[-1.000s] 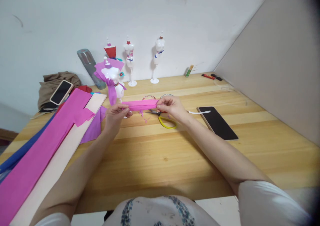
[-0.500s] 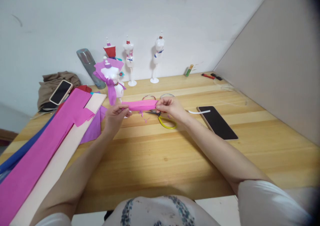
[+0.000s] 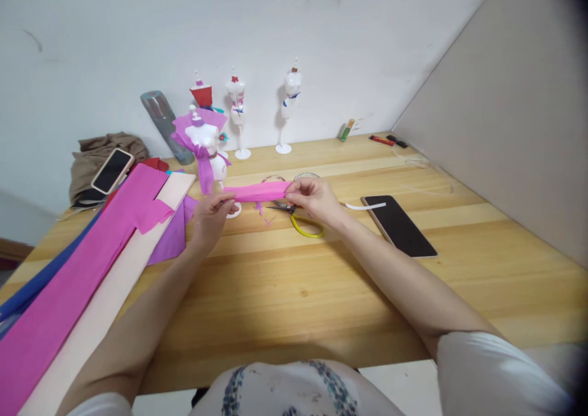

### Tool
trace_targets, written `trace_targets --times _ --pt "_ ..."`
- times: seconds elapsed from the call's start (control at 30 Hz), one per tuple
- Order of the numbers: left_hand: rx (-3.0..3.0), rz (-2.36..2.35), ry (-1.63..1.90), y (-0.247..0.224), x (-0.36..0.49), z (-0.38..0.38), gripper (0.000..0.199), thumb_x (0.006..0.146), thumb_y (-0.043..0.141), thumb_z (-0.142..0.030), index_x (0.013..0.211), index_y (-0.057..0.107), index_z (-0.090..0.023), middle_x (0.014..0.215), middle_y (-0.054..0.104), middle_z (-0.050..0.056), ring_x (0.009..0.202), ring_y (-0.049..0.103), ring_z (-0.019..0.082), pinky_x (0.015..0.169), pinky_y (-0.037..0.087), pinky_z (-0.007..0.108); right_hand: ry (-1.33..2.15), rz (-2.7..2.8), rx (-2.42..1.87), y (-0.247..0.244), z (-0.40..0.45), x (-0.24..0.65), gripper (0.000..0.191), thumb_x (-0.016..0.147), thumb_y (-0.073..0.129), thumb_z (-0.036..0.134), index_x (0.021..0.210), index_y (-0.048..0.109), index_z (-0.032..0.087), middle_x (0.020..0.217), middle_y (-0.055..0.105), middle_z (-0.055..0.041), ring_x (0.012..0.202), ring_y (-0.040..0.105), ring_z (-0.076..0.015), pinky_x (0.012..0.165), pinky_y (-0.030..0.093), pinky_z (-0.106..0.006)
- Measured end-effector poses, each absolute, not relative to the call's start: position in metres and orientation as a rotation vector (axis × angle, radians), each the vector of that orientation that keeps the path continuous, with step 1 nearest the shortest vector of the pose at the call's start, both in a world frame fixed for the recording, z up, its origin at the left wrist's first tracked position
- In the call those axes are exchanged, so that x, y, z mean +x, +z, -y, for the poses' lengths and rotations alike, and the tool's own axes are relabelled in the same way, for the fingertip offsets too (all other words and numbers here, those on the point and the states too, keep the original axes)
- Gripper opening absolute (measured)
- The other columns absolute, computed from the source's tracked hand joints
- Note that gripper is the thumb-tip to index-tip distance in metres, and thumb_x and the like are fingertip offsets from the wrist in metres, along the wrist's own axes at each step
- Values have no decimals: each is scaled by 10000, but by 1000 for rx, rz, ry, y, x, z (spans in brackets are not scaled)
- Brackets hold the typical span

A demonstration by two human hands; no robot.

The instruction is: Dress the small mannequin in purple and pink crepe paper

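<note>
A folded pink strip of crepe paper or cloth point(image 3: 257, 192) is stretched level between my hands, above the table. My left hand point(image 3: 212, 214) pinches its left end. At the right end, the fingers and thumb of my right hand point(image 3: 309, 196) are closed on it. Beneath my right hand lie yellow-handled scissors point(image 3: 307, 227), with small purple scraps point(image 3: 266, 217) beside their blades. Just behind my left hand stands a small white mannequin point(image 3: 205, 137) draped in purple material; its round base shows by my fingers.
Long pink point(image 3: 87, 281) and cream sheets point(image 3: 133, 269) cover the table's left side, near a phone point(image 3: 113, 171) and brown cloth point(image 3: 98, 149). More small mannequins point(image 3: 288, 106) and a bottle point(image 3: 168, 125) stand at the wall. A dark tablet point(image 3: 399, 226) lies right; a glue stick point(image 3: 347, 130) stands behind.
The pink strip looks slightly narrower and flatter between my hands. My left fingers have drawn in a little, uncovering more of the mannequin's base.
</note>
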State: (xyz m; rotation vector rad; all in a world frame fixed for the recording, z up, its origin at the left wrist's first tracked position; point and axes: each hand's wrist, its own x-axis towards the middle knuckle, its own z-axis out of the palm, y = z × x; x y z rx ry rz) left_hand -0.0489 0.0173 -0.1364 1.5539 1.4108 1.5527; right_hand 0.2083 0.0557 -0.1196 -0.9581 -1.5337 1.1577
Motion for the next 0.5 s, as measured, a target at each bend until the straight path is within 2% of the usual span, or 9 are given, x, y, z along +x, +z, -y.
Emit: trace_targets --times 0.5 --pt "1462 -1401 1540 -126 -38 -10 145 758 696 -342 820 750 -222 655 745 -10 609 709 168 635 596 302 1129 1463 -950 -125 -59 211 210 636 825 357 650 690 197 615 652 -5 595 564 -130 587 449 -280"
